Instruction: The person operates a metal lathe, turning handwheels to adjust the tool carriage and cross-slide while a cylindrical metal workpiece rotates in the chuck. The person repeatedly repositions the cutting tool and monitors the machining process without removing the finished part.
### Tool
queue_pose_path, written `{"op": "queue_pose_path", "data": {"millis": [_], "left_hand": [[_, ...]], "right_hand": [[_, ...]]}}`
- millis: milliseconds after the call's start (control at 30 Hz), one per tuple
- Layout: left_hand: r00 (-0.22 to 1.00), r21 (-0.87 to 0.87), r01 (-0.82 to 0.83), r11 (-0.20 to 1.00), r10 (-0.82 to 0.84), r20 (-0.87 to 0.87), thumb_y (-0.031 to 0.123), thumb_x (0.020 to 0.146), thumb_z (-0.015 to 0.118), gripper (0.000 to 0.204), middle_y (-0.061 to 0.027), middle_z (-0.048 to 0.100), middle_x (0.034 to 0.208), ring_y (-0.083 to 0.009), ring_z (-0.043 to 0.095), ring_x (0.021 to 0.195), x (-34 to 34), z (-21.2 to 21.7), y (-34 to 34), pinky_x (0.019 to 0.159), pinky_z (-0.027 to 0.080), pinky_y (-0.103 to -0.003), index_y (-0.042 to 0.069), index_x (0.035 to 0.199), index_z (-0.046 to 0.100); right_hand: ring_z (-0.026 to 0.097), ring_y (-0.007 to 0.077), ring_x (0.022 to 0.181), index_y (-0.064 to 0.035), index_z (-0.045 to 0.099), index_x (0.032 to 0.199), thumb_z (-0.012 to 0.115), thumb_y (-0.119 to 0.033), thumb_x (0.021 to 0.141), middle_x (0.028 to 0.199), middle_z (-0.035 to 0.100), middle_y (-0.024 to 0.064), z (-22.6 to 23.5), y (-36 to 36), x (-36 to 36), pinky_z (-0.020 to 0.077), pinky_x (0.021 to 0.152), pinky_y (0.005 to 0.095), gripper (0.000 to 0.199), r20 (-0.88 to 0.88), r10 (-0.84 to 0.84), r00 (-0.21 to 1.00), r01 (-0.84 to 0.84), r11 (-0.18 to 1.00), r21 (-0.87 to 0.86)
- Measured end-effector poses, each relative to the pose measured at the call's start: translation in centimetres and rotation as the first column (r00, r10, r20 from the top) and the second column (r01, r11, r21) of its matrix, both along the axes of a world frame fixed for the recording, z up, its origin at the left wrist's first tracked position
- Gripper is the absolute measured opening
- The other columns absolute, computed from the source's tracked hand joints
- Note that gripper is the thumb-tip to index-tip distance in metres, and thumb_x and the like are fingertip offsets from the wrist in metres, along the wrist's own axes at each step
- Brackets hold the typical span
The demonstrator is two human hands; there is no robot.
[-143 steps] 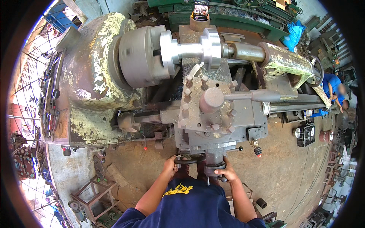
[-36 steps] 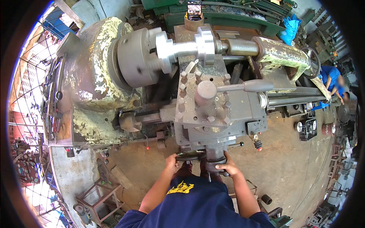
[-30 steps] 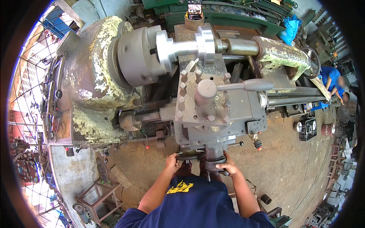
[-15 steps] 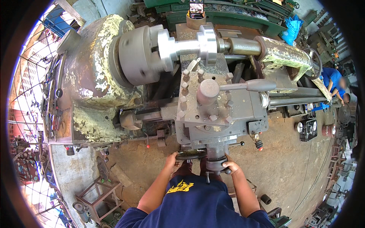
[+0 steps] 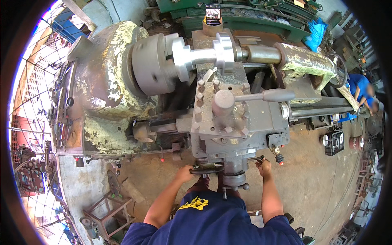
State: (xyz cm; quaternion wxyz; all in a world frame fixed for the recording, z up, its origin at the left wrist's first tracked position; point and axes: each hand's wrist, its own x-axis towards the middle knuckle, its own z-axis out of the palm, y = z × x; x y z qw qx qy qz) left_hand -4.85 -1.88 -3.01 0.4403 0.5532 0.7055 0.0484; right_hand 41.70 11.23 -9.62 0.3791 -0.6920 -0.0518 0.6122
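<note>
A metal lathe fills the middle of the view. My left hand (image 5: 185,173) is closed around the left side of the dark carriage handwheel (image 5: 209,168). At the right of the apron, my right hand (image 5: 264,166) has its fingers curled at the black-knobbed lever (image 5: 255,159). The cross-slide crank (image 5: 234,179) stands between my arms with no hand on it. Beyond, the shiny stepped metal workpiece (image 5: 203,56) runs from the grey chuck (image 5: 153,65) to the tailstock (image 5: 306,63). The cutting tool (image 5: 210,74) in the tool post (image 5: 222,110) sits just nearer than the workpiece.
Metal chips lie by the tool post, whose long handle (image 5: 277,95) points right. A phone (image 5: 213,14) stands behind the workpiece. Hand tools (image 5: 63,110) lie on the headstock's left. A metal frame stand (image 5: 108,214) is at lower left. Another person (image 5: 359,87) crouches far right.
My right hand has left the cross-slide crank and moved right and up to the black-knobbed lever. My left hand stays at the handwheel. The whole view has shifted slightly.
</note>
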Motion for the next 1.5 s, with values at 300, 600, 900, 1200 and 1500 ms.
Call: {"op": "queue_pose_path", "data": {"millis": [300,600,900,1200,1500], "left_hand": [[0.985,0.031,-0.112,0.993,0.115,-0.132,0.015,0.075,0.065,0.029,-0.0188,0.067,0.108,-0.0384,0.064,0.101,3.0,3.0,1.2,0.086,0.052,-0.048,0.007,0.102,0.070],[0.979,0.008,-0.146,0.989,0.146,-0.139,0.008,0.076,0.063,0.022,-0.0253,0.066,0.098,-0.0422,0.065,0.094,3.6,2.2,0.9,0.079,0.052,-0.047,0.003,0.096,0.069],[0.973,0.010,-0.144,0.990,0.143,-0.180,0.012,0.076,0.066,0.020,-0.0267,0.067,0.093,-0.0430,0.065,0.094,3.8,3.1,1.3,0.080,0.052,-0.045,0.001,0.093,0.070],[0.962,0.038,-0.215,0.976,0.218,-0.162,0.012,0.073,0.065,0.023,-0.0248,0.067,0.098,-0.0439,0.064,0.096,4.0,2.6,0.9,0.084,0.052,-0.048,0.003,0.094,0.069],[0.957,-0.073,-0.251,0.965,0.236,-0.167,0.014,0.073,0.066,0.035,-0.0207,0.066,0.112,-0.0416,0.063,0.104,4.1,4.0,1.0,0.089,0.051,-0.049,0.008,0.108,0.069]], "right_hand": [[0.065,0.0239,0.055,0.0056,0.062,0.094,0.052,-0.023,0.101,0.076,0.067,0.0152,-1.2,0.2,-3.7,0.0545,0.051,0.0355,0.031,0.527,0.034,0.849,-0.112,0.987,0.115],[0.067,0.0233,0.054,0.0034,0.067,0.100,0.057,-0.023,0.098,0.070,0.068,0.0141,-4.5,0.8,-3.9,0.0536,0.047,0.0363,0.029,0.646,0.138,0.751,-0.081,0.990,-0.118],[0.068,0.0300,0.072,0.0019,0.070,0.087,0.061,-0.039,0.095,0.083,0.070,0.0193,-3.5,0.8,-3.3,0.0546,0.068,0.0413,0.042,0.811,0.520,0.267,-0.421,0.820,-0.387],[0.070,0.0250,0.076,-0.0051,0.063,0.112,0.060,-0.027,0.096,0.093,0.070,0.0109,-6.4,2.6,0.6,0.0569,0.062,0.0361,0.027,0.163,0.483,0.860,-0.424,0.855,-0.297],[0.045,0.0121,0.045,-0.0038,0.061,0.080,0.062,-0.014,0.092,0.063,0.056,0.0027,8.9,4.7,7.5,0.0336,0.040,0.0288,0.016,0.581,-0.266,0.769,0.127,0.955,0.269]]}}
